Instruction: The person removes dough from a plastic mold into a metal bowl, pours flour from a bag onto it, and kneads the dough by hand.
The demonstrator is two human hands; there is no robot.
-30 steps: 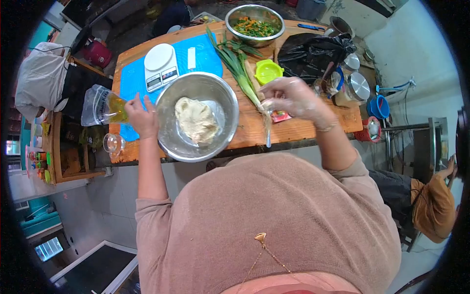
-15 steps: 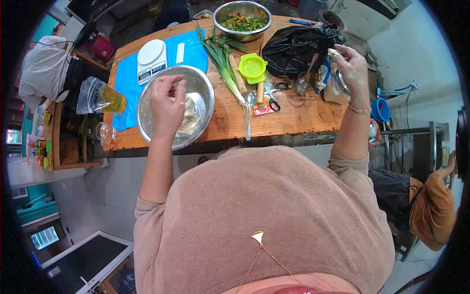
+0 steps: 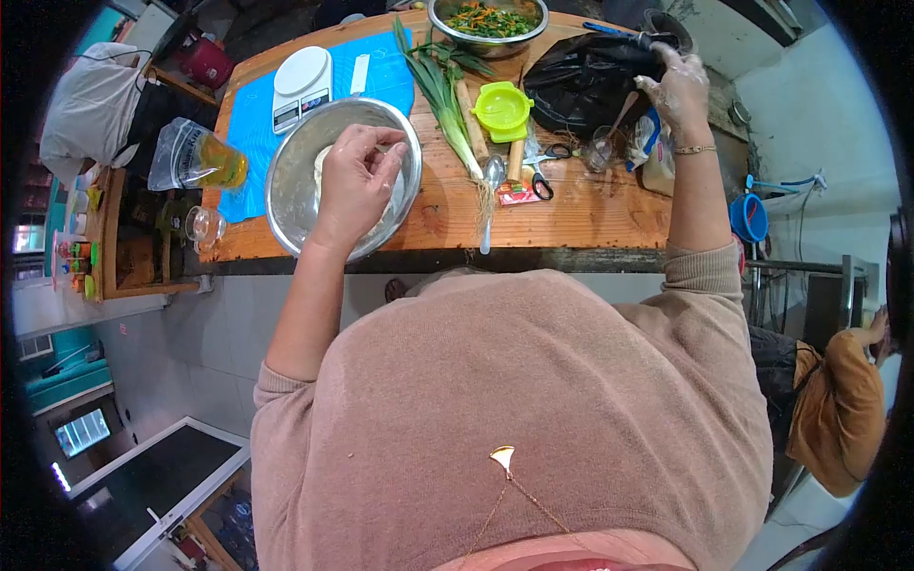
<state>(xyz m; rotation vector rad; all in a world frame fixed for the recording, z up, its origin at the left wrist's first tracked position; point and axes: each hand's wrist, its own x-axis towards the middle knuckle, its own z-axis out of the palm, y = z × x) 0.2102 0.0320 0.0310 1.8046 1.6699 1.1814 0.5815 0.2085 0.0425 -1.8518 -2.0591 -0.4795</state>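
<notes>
My left hand (image 3: 362,176) hovers over a steel mixing bowl (image 3: 276,205), its fingers curled and the thumb drawn in close to them. Whatever they hold, if anything, is hidden. Pale dough (image 3: 321,167) shows inside the bowl, partly covered by the hand. On the far right, my right hand (image 3: 680,93) reaches out with thumb and fingers apart, beside a black plastic bag (image 3: 581,86). Whitish flour or dough coats its skin. Below this hand are a blue-and-white packet (image 3: 644,135) and a container of pale contents (image 3: 659,171).
A kitchen scale (image 3: 303,81) stands on a blue mat (image 3: 252,133). Leeks (image 3: 443,109), a lime-green strainer (image 3: 503,109), scissors (image 3: 541,181) and a spoon (image 3: 492,181) lie mid-table. A bowl of chopped vegetables (image 3: 490,24) sits behind. Another person (image 3: 838,409) is at right.
My right hand has moved up and away from me, its fingers spreading; the small pale bit at its fingertips no longer shows. My left hand has shifted right over the bowl.
</notes>
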